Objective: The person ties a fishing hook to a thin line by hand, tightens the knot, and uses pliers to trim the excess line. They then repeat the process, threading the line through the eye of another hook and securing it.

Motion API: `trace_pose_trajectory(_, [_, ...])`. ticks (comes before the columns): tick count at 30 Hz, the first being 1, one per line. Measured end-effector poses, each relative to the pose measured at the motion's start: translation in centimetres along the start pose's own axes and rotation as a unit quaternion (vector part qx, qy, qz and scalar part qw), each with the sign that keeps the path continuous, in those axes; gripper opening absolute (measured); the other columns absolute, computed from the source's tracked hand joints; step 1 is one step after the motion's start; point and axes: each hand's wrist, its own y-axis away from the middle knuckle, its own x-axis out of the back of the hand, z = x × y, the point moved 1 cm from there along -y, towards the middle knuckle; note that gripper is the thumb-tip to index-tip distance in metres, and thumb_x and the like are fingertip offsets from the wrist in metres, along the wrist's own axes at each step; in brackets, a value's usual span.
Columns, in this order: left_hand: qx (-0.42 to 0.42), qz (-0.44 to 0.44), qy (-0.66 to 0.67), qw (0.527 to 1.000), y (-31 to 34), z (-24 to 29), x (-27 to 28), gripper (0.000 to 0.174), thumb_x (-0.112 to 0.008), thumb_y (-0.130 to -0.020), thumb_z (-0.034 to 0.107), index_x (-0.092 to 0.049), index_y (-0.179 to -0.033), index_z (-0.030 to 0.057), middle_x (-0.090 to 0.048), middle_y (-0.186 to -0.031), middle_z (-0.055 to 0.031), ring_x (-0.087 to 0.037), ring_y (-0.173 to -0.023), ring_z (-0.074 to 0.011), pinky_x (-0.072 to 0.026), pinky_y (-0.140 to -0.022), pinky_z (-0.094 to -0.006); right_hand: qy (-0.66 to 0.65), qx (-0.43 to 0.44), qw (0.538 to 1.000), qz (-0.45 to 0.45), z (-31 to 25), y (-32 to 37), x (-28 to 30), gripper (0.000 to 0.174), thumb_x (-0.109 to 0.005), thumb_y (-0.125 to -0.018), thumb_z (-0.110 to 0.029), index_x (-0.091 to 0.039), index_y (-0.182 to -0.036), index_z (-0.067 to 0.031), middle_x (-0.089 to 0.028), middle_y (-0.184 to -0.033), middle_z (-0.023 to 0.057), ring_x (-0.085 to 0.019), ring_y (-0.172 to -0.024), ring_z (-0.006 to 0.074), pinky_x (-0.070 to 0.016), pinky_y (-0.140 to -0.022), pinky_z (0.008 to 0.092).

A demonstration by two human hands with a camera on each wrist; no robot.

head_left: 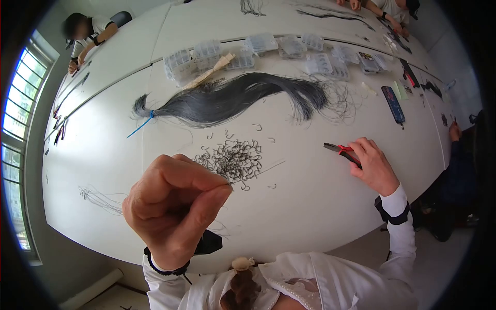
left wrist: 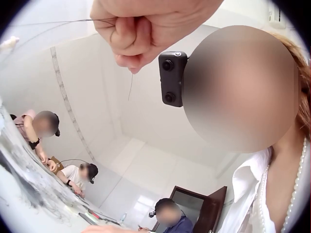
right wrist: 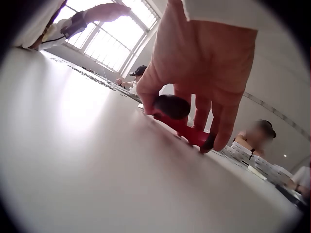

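Note:
In the head view the left hand [head_left: 173, 206] is raised over the table, thumb and forefinger pinching a thin dark line [head_left: 266, 169]; the left wrist view shows that hand [left wrist: 146, 29] with its fingers curled and strands trailing from it. A pile of dark fish hooks [head_left: 237, 157] lies just beyond. At the right, the right hand [head_left: 376, 168] has its fingers and thumb round the red and black handles of pliers [head_left: 341, 149] at the table top. The right wrist view shows the same hand [right wrist: 204, 63] over the handles [right wrist: 182, 128].
A long bundle of grey line [head_left: 222, 101] with a blue tie lies behind the hooks. Clear plastic boxes [head_left: 261, 44] stand farther back. A phone [head_left: 393, 106] is at the right, loose strands [head_left: 103, 200] at the left. Other people sit around the table [head_left: 103, 150].

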Motion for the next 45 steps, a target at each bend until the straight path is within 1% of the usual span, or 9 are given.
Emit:
trace_pose_trajectory(1, [0.018,-0.005,-0.032,0.999,-0.2,0.1,-0.2,0.012,-0.064,-0.071,-0.004,-0.053,-0.073,-0.0002,-0.054,-0.063,-0.0051,-0.042,-0.054,-0.0083,-0.0326,-0.049,-0.0210,-0.032,-0.010,0.999,0.009,0.0,-0.2,0.1,0.035,-0.063,-0.074,-0.008,-0.051,-0.105,0.0026,-0.051,-0.099,0.0127,-0.053,-0.090,0.0295,-0.0466,-0.083,0.0377])
trace_pose_trajectory(5, [0.066,-0.066,-0.045,0.995,-0.3,-0.1,-0.3,0.014,-0.067,-0.070,-0.008,-0.055,-0.073,-0.0012,-0.058,-0.067,-0.0073,-0.049,-0.057,-0.0084,-0.0377,-0.052,-0.0204,-0.212,0.009,0.977,0.010,-2.9,-0.6,3.2,0.031,-0.061,-0.073,-0.013,-0.050,-0.098,0.0027,-0.051,-0.093,0.0139,-0.053,-0.082,0.0302,-0.0466,-0.076,0.0375])
trace_pose_trajectory(7, [0.063,-0.080,-0.066,0.993,-0.3,-0.5,-0.5,0.015,-0.068,-0.070,-0.009,-0.056,-0.073,-0.0014,-0.059,-0.068,-0.0080,-0.050,-0.058,-0.0083,-0.0386,-0.053,-0.0199,-0.256,0.121,0.957,0.056,-5.1,-0.4,3.8,0.035,-0.063,-0.071,-0.018,-0.050,-0.096,0.0020,-0.050,-0.092,0.0147,-0.052,-0.079,0.0309,-0.0457,-0.069,0.0367])
trace_pose_trajectory(10, [0.032,-0.112,-0.081,0.990,-0.3,-0.8,-0.1,0.011,-0.067,-0.075,-0.010,-0.059,-0.076,-0.0031,-0.063,-0.072,-0.0058,-0.059,-0.062,-0.0074,-0.0461,-0.055,-0.0194,-0.138,0.190,0.961,0.143,-7.3,-0.2,4.8,0.040,-0.066,-0.067,-0.021,-0.051,-0.097,-0.0002,-0.049,-0.095,0.0135,-0.052,-0.080,0.0294,-0.0463,-0.062,0.0365])
trace_pose_trajectory(14, [0.043,-0.099,-0.048,0.993,-0.2,-1.0,-0.1,0.010,-0.066,-0.075,-0.011,-0.059,-0.077,-0.0031,-0.063,-0.072,-0.0053,-0.060,-0.063,-0.0072,-0.0464,-0.055,-0.0193,-0.048,0.185,0.949,0.249,-8.5,-0.8,5.2,0.039,-0.063,-0.065,-0.019,-0.051,-0.096,0.0010,-0.048,-0.094,0.0159,-0.052,-0.081,0.0305,-0.0461,-0.062,0.0366])
trace_pose_trajectory(16, [0.045,-0.115,-0.047,0.991,-0.2,-1.0,-0.1,0.010,-0.066,-0.075,-0.011,-0.059,-0.077,-0.0031,-0.063,-0.073,-0.0054,-0.060,-0.063,-0.0074,-0.0471,-0.056,-0.0193,-0.016,0.204,0.935,0.289,-8.6,-1.0,5.2,0.047,-0.068,-0.062,-0.024,-0.054,-0.099,0.0001,-0.049,-0.097,0.0144,-0.051,-0.080,0.0304,-0.0461,-0.058,0.0366])
trace_pose_trajectory(28, [0.061,-0.125,-0.036,0.990,-0.2,-1.0,-0.1,0.010,-0.066,-0.077,-0.010,-0.058,-0.078,-0.0030,-0.064,-0.072,-0.0052,-0.061,-0.063,-0.0066,-0.0475,-0.056,-0.0187,0.035,0.233,0.917,0.321,-9.3,-1.3,5.8,0.040,-0.064,-0.070,-0.032,-0.055,-0.093,-0.0006,-0.051,-0.094,0.0121,-0.054,-0.076,0.0270,-0.0464,-0.049,0.0326])
trace_pose_trajectory(38, [0.052,-0.119,-0.060,0.990,-0.3,-1.4,-0.1,0.010,-0.065,-0.075,-0.012,-0.059,-0.077,-0.0040,-0.064,-0.072,-0.0058,-0.060,-0.060,-0.0059,-0.0457,-0.054,-0.0178,0.072,0.235,0.911,0.330,-9.6,-1.0,5.8,0.037,-0.067,-0.062,-0.027,-0.057,-0.087,-0.0015,-0.054,-0.088,0.0093,-0.055,-0.072,0.0234,-0.0442,-0.043,0.0297])
trace_pose_trajectory(45, [0.075,-0.097,-0.061,0.991,-0.3,-1.1,-0.4,0.012,-0.064,-0.071,-0.016,-0.062,-0.076,-0.0048,-0.062,-0.072,-0.0068,-0.055,-0.061,-0.0066,-0.0414,-0.054,-0.0181,0.093,0.238,0.908,0.331,-9.7,-0.6,6.1,0.034,-0.063,-0.071,-0.031,-0.057,-0.086,-0.0013,-0.055,-0.086,0.0096,-0.055,-0.071,0.0239,-0.0442,-0.043,0.0294])
